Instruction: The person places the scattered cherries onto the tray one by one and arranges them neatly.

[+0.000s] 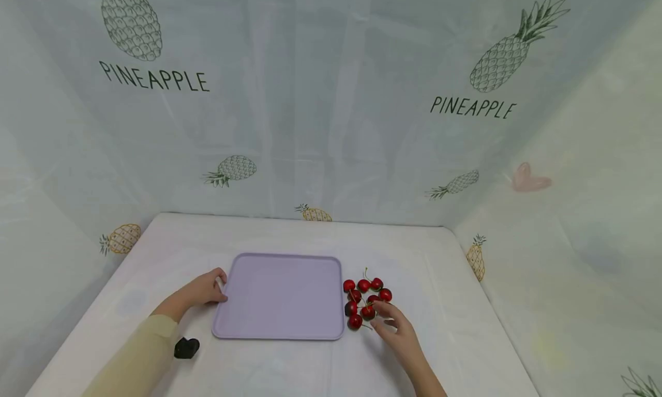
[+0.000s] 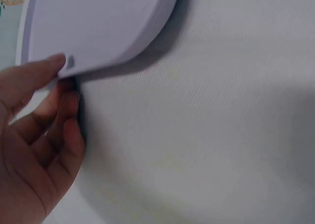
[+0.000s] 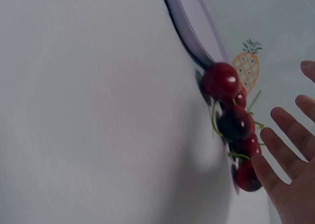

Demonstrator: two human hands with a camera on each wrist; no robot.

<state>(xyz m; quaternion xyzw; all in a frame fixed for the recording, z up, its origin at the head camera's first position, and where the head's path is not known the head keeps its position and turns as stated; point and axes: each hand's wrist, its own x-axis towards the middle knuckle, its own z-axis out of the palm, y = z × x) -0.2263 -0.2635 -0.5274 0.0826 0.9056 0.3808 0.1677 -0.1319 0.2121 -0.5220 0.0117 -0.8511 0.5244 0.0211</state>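
A flat lilac tray with a low raised rim lies in the middle of the table. At its left edge my left hand grips the rim. In the left wrist view, the left thumb lies over the rim and the other fingers curl below it. Several dark red cherries, some with green stems, sit in a cluster just right of the tray. My right hand hovers at the cluster's near right side, fingers spread and gently bent. The right wrist view shows its fingertips beside the cherries, with nothing held.
A small black object is beside the left sleeve. White cloth covers the table. Behind and on both sides hang pale curtains printed with pineapples.
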